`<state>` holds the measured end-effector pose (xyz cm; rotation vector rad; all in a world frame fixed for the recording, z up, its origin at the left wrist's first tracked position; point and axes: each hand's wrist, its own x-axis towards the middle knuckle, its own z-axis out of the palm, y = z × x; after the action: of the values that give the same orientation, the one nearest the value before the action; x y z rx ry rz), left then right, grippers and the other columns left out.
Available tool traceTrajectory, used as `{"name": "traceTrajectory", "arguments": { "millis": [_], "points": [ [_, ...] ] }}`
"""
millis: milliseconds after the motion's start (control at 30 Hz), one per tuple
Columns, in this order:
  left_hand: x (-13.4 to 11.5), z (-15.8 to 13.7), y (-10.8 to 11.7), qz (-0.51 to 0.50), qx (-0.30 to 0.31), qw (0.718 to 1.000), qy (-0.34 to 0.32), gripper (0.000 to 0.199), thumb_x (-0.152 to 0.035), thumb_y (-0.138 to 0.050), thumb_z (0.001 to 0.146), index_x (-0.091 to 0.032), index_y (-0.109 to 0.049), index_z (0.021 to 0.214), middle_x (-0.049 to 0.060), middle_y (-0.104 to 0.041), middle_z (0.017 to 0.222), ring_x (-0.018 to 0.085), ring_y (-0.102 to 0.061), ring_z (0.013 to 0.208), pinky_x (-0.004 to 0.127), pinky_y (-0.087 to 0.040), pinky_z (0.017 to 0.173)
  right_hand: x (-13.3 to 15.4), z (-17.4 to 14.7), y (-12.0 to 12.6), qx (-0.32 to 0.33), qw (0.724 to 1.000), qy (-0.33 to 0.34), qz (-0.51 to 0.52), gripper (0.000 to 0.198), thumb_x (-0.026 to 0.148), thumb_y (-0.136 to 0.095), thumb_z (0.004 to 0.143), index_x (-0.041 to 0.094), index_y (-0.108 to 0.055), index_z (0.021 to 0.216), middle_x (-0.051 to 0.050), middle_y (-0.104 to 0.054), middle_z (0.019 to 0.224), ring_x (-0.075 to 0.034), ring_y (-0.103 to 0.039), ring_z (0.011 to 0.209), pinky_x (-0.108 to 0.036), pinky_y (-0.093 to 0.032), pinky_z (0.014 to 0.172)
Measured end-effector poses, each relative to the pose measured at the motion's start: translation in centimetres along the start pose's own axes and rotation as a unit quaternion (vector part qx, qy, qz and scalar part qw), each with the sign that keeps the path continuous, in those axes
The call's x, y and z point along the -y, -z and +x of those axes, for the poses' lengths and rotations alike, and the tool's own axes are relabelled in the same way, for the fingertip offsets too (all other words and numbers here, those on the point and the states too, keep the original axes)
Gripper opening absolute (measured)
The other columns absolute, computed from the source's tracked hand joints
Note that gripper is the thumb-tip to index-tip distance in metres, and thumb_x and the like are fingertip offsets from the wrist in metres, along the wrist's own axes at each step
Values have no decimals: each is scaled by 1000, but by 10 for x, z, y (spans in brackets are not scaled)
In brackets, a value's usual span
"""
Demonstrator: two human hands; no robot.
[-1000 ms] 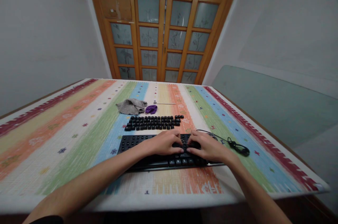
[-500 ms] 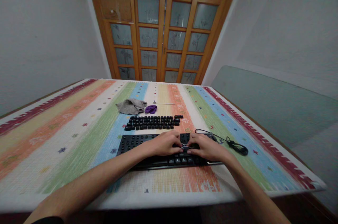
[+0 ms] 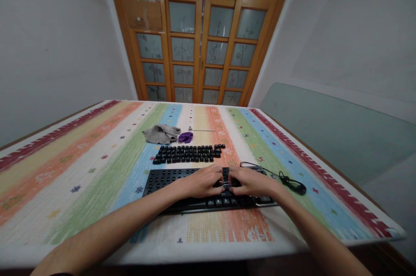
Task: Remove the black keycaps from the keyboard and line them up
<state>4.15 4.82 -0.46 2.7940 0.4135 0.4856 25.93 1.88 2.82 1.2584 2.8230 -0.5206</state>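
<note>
A black keyboard (image 3: pixel 191 205) lies near the table's front edge, many of its keycaps off on the left side. Over its right-middle part, my left hand (image 3: pixel 208 180) and my right hand (image 3: pixel 247 180) meet with fingers pinched. Between the fingertips shows a thin bent metal wire (image 3: pixel 225 185), shaped like a keycap puller; both hands grip it close above the keys. Several keycaps (image 3: pixel 188 154) stand in rows just behind the keyboard. My fingers hide the keys directly under them.
A grey cloth (image 3: pixel 161 133) and a purple cloth (image 3: pixel 185 137) lie behind the keycaps, with a thin rod (image 3: pixel 204 130) beside them. The keyboard's coiled cable (image 3: pixel 292 184) rests to the right. A striped cloth (image 3: pixel 97 180) covers the table.
Both hands stay at nearly the same spot over the keyboard, the fingers and the wire shifting slightly. The view has tilted up a little.
</note>
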Motion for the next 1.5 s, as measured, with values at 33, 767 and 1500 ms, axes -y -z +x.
{"name": "traceTrajectory", "arguments": {
  "millis": [33, 767, 1500],
  "points": [
    [1, 0, -1, 1, -2, 1000, -6, 11, -25, -57, 90, -14, -58, 92, 10, -61, 100, 22, -57, 93, 32, -46, 84, 0, 1, 0, 4, 1000, 5, -7, 7, 19, -60, 80, 16, -58, 86, -9, -63, 99, -23, -58, 88, -32, -45, 77],
    [-1, 1, -4, 42, 8, 999, -5, 15, -30, -54, 92, -16, -50, 96, 11, -61, 102, 23, -59, 93, 34, -50, 84, 12, 1, 3, -4, 990, 17, -141, 16, 24, -61, 83, 13, -64, 94, -10, -64, 98, -22, -62, 77, -30, -45, 67],
    [34, -32, 44, 119, -119, 978, 121, 20, -28, -51, 94, -15, -52, 109, 10, -60, 101, 24, -58, 95, 38, -49, 86, -27, 32, 9, -172, 983, -20, -56, 13, 17, -56, 90, 17, -66, 99, -8, -66, 101, -21, -64, 92, -31, -47, 78]
  ]
}}
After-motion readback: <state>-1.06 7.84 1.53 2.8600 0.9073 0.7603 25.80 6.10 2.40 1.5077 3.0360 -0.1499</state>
